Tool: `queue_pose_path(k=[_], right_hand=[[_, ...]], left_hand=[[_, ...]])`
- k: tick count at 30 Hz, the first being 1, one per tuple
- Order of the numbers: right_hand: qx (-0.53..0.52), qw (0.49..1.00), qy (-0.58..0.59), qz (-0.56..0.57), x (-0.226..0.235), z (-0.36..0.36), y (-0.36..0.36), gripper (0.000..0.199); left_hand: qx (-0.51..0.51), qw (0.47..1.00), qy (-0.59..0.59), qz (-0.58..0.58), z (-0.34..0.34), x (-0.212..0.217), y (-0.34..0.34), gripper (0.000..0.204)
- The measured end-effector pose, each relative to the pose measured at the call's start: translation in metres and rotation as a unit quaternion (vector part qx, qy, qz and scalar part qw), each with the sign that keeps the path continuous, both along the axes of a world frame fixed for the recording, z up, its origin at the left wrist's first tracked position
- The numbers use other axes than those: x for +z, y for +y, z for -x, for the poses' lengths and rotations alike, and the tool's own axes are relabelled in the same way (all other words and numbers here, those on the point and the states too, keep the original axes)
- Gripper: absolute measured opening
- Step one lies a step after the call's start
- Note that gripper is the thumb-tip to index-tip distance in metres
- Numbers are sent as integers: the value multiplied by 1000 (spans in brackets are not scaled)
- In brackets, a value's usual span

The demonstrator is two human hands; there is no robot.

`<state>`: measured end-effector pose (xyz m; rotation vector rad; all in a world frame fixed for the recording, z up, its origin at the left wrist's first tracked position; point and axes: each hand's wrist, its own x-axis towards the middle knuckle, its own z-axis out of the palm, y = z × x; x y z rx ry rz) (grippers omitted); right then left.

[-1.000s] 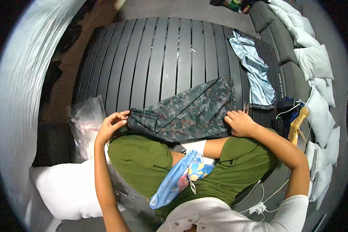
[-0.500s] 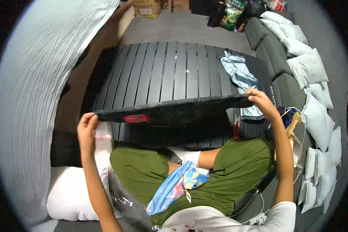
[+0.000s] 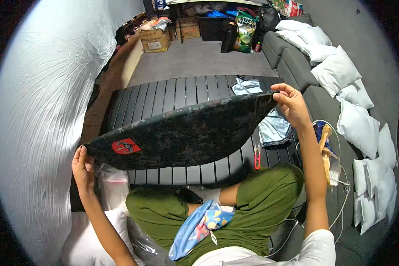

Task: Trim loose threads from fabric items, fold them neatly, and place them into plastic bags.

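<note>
A dark camouflage cloth (image 3: 177, 137) with a red emblem patch near its left end hangs stretched across in front of me, over the slatted table. My left hand (image 3: 83, 167) pinches its left corner, lower down. Higher up, my right hand (image 3: 290, 104) pinches the right corner, fingers closed on the edge. The cloth's bottom edge sags in a curve and hides part of the table. Behind its right end lies a light blue shiny cloth (image 3: 275, 127). Red-handled thread snips (image 3: 257, 158) rest on the table below it. A blue patterned cloth (image 3: 197, 228) lies on my lap.
The black slatted table (image 3: 164, 101) stands before my crossed legs. Clear plastic bags (image 3: 114, 184) and a white pillow (image 3: 95, 235) sit at my left. A grey sofa (image 3: 292, 66) with several white pillows (image 3: 337, 71) runs along the right, near a white cable (image 3: 340, 146). Cardboard boxes (image 3: 155, 41) stand at the back.
My view has lifted, showing more of the room. The camouflage cloth now tilts more, left end lower and right end higher, and its face with the red patch is spread wider. Both hands still grip it.
</note>
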<state>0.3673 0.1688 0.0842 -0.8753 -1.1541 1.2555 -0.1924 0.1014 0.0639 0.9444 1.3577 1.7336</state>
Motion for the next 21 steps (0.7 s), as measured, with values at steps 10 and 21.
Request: queue_pose_path(k=[10,21], right_hand=[[-32,999,4,32,-19,6,11,8],[10,981,-174,81,-38,17,37,19]], left_hand=[[-41,999,22,27,18,-11,2,8],[-77,987,62,124,3,-30,33,10]])
